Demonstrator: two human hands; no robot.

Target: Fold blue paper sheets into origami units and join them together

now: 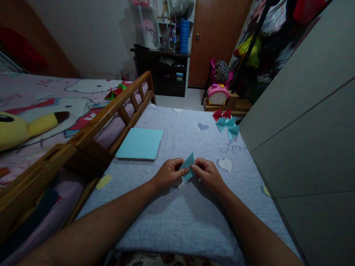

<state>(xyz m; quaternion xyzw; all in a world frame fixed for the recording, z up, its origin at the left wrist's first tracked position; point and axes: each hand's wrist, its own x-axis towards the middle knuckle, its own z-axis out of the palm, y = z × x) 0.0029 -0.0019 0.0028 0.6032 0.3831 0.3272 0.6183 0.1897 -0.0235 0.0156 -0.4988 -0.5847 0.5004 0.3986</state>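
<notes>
A small folded piece of teal paper point(189, 164) is pinched between both of my hands, just above a light blue bedspread point(177, 214). My left hand point(167, 173) grips its left side with curled fingers. My right hand point(207, 173) grips its right side the same way. The paper's pointed tip sticks up between my thumbs. A flat stack of teal paper sheets point(140, 143) lies on the bedspread to the left, beyond my left hand. Several folded teal and red paper pieces point(226, 121) sit at the far right of the bedspread.
A wooden bed rail point(111, 111) runs along the left, with a cartoon-print bed and a yellow plush toy point(22, 127) behind it. A grey wardrobe wall point(305, 122) stands close on the right. A dark shelf unit, a brown door and toys stand at the far end.
</notes>
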